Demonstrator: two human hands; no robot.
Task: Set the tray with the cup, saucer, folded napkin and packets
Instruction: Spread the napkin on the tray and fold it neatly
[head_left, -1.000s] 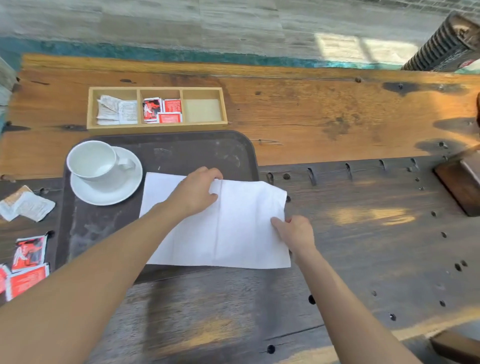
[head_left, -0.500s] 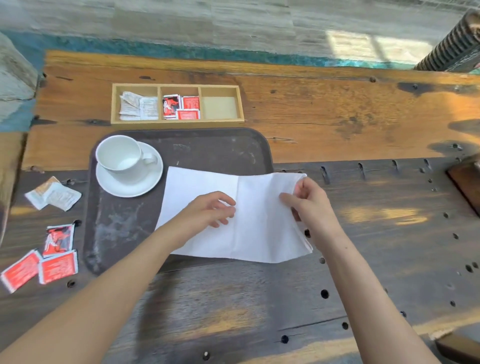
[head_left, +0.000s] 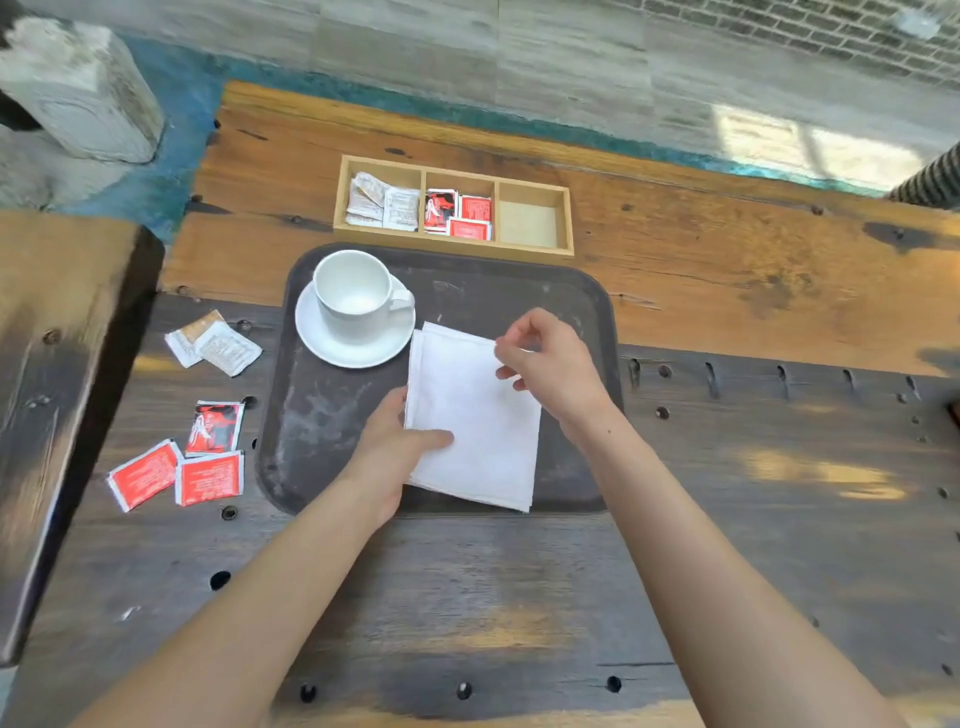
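With the folded napkin (head_left: 470, 415) lying on the tray (head_left: 582, 291) toward its right edge, the left hand (head_left: 400, 447) pressing it flat-fingered should hold firm while the loosely curled right hand (head_left: 545, 364), seemingly empty, smooths the crease squarely

Trays: one dark tray (head_left: 582, 291) on the table (head_left: 727, 519).
Cups: one white cup (head_left: 353, 288).
Saucers: one white saucer (head_left: 358, 345), under the cup.
Napkins: one folded white napkin (head_left: 478, 415) on the tray.
Organizer boxes: one wooden organizer box (head_left: 454, 205) with three compartments.
Red packets on the table: three (head_left: 179, 465), left of the tray.
White packets on the table: two (head_left: 213, 345), overlapping.
Red packets in the box: three (head_left: 460, 213) show, middle compartment.
White packets in the box: at least two (head_left: 384, 202), left compartment; exact count unclear.
Hands: two, left hand (head_left: 395, 447) and right hand (head_left: 550, 364).
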